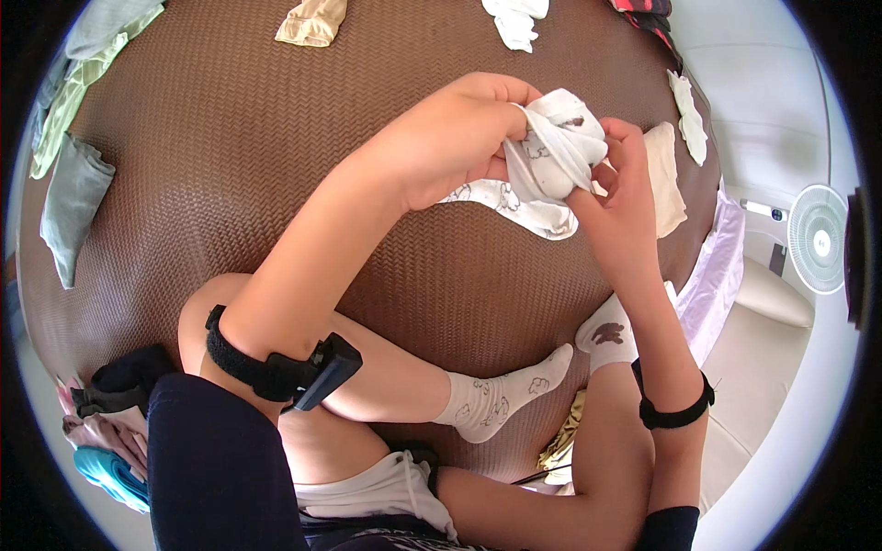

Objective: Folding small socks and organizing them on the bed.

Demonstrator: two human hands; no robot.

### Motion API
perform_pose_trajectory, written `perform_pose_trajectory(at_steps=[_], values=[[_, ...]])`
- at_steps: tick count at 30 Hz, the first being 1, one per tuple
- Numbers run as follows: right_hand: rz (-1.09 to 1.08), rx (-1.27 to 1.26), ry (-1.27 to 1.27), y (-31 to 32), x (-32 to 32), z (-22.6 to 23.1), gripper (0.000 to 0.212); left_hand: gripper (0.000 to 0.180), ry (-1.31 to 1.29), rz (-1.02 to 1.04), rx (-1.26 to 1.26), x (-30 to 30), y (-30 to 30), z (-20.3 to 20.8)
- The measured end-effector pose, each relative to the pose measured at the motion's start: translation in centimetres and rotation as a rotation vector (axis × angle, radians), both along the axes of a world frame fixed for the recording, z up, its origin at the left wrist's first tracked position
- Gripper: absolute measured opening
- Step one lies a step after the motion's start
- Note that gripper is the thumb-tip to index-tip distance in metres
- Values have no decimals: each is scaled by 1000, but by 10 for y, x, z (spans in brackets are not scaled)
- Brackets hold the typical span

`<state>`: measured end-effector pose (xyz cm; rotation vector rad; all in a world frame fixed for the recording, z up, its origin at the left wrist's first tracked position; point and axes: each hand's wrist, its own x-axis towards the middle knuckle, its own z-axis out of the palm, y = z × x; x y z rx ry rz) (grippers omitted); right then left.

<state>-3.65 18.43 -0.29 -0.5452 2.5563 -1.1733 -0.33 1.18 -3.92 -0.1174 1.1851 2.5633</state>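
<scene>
A bunched white sock point(556, 147) with grey line drawings is held up between my two hands, above the brown woven mat point(441, 266). My left hand point(482, 138) grips its left side, with the fingertips partly hidden behind the fabric. On the other side, my right hand point(620, 188) pinches the lower right edge between thumb and fingers. Just below the bundle lies a white length of cloth point(524, 209) with similar drawings, partly covered by my left hand; whether it joins the bundle I cannot tell.
Folded garments ring the mat: grey-green cloth point(75, 207) at left, tan cloth point(312, 23) and white cloth point(517, 20) at the far side, cream cloth point(663, 179) and lilac cloth point(717, 266) at right. Dark and blue clothes point(110, 468) lie lower left. A fan point(816, 241) stands right.
</scene>
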Motion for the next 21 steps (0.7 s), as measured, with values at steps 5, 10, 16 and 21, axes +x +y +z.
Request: perform_pose_trajectory(at_steps=[5,10,16,21], values=[[8,-82,-170,-7,2,9,38,30,-23,-55,82,2,-3,-4],[-87,-219,-312,-11,-1,22,30,26,-67,-47,24,2,3,1],[-143,-368,-597,-5,-3,18,32,22,-122,69,-166,1,6,0],[-78,-605,-813,0,2,15,33,24,-68,101,-253,0,4,-1]])
